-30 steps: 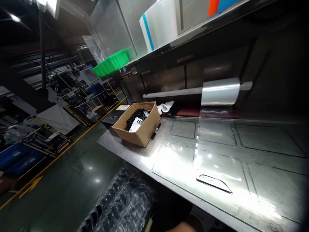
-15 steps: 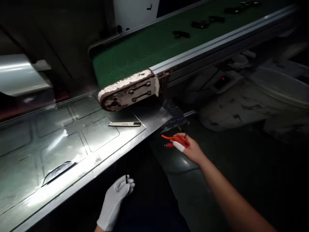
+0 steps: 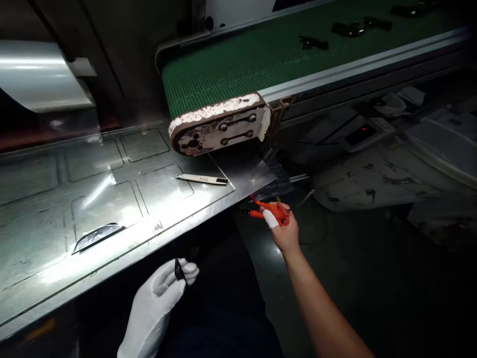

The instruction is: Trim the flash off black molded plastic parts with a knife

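Observation:
My left hand (image 3: 156, 298), in a white glove, is below the front edge of the metal table. Its thumb and fingers pinch a small glossy black part (image 3: 179, 271). Bare except for a white cover on the thumb, my right hand (image 3: 286, 233) is closed around red-handled pliers (image 3: 276, 213) beyond the table's right corner. The pliers' handles point left and their jaws are hard to make out. On the metal table (image 3: 112, 283) lies a slim pale knife (image 3: 203, 179) marked A06, with a thin metal tip and a black end.
A green conveyor belt (image 3: 223, 74) slopes up to the right, carrying several dark parts (image 3: 348, 30). Its rusty end bracket (image 3: 219, 127) overhangs the table. A curved dark-edged piece (image 3: 99, 235) lies at the table's left. A digital display (image 3: 363, 130) glows red on the right.
My left hand has come nearer and left, showing more of the black part. My right forearm has swung to a steeper angle, the pliers still in hand. The whole view has shifted.

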`<state>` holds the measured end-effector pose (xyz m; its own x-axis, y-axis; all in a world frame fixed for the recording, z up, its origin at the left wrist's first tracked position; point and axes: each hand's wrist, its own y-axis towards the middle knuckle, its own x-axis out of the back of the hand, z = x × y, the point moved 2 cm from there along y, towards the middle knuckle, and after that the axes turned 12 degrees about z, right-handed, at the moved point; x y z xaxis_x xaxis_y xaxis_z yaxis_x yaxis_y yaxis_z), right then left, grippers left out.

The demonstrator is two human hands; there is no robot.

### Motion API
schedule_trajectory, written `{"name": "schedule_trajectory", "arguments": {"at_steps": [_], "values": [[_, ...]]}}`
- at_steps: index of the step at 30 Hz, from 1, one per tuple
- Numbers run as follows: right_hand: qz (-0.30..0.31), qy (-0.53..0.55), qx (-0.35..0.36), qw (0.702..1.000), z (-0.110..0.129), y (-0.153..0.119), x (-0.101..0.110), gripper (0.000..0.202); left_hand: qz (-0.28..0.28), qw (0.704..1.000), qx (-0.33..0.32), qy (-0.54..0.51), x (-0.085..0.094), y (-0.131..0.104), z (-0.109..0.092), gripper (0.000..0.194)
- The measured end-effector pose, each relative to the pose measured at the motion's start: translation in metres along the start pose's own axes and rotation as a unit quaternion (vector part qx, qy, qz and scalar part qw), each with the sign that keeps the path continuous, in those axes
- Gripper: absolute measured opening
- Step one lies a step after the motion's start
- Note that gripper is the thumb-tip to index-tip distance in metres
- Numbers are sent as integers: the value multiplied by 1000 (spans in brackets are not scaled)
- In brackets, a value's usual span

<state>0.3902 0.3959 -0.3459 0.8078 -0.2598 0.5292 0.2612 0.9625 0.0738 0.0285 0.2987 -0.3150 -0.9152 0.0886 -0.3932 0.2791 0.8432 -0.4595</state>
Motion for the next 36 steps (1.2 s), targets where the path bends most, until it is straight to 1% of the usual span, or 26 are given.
{"name": "schedule_trajectory", "arguments": {"at_steps": [2, 5, 7, 9, 11, 13, 14, 15, 16, 17, 18, 19, 21, 23, 26, 27, 29, 31, 32, 33, 34, 35, 36], "values": [[18, -22, -8, 1000, 5, 15, 0, 58, 10, 999, -17, -32, -2, 0, -2, 49], [56, -57, -55, 995, 3, 37, -15, 56, 35, 988, -81, -130, -11, -2, -16, 35], [106, -62, -82, 989, 5, 37, -33, 51, 56, 969, -144, -194, -16, -6, -31, 26], [189, -43, -85, 977, 18, 24, -53, 46, 66, 948, -205, -236, -15, -9, -46, 22], [290, -10, -68, 955, 49, 2, -70, 42, 59, 933, -246, -258, -11, -10, -55, 22], [368, 24, -9, 930, 98, -22, -81, 33, 41, 926, -270, -262, -5, -10, -60, 22], [386, 41, 41, 921, 126, -33, -85, 26, 29, 924, -282, -256, -3, -10, -61, 22], [397, 62, 137, 905, 157, -41, -89, 20, 14, 923, -295, -245, -1, -11, -61, 22], [411, 84, 223, 880, 186, -48, -93, 18, -3, 923, -309, -228, 1, -13, -62, 22], [430, 91, 283, 852, 211, -52, -98, 18, -22, 924, -323, -204, 2, -15, -62, 22], [445, 88, 334, 826, 231, -55, -104, 17, -44, 925, -334, -176, 4, -17, -63, 23], [462, 79, 362, 806, 246, -55, -111, 16, -68, 926, -342, -146, 7, -20, -63, 24], [486, 49, 385, 783, 260, -53, -126, 14, -111, 929, -343, -84, 13, -25, -64, 25], [506, 29, 390, 768, 263, -50, -139, 15, -143, 930, -336, -34, 19, -29, -65, 26], [521, 4, 414, 746, 265, -46, -152, 9, -173, 925, -339, 6, 26, -30, -68, 27], [523, -2, 426, 738, 267, -44, -155, 7, -176, 922, -344, 9, 28, -30, -70, 27], [523, -11, 450, 724, 276, -37, -158, 3, -165, 925, -342, 10, 32, -30, -76, 30], [515, -43, 468, 717, 292, -25, -161, 2, -163, 924, -343, 38, 40, -33, -86, 42], [501, -81, 478, 717, 301, -17, -163, 4, -189, 915, -349, 76, 46, -37, -93, 47], [484, -136, 489, 713, 311, -9, -167, 6, -236, 894, -358, 131, 55, -40, -101, 50], [468, -201, 500, 700, 321, -1, -172, 10, -292, 862, -363, 199, 65, -44, -111, 51], [455, -269, 508, 680, 330, 6, -179, 13, -343, 824, -357, 275, 75, -46, -121, 48], [447, -330, 512, 655, 338, 11, -186, 16, -376, 788, -338, 352, 84, -46, -131, 45]]}}
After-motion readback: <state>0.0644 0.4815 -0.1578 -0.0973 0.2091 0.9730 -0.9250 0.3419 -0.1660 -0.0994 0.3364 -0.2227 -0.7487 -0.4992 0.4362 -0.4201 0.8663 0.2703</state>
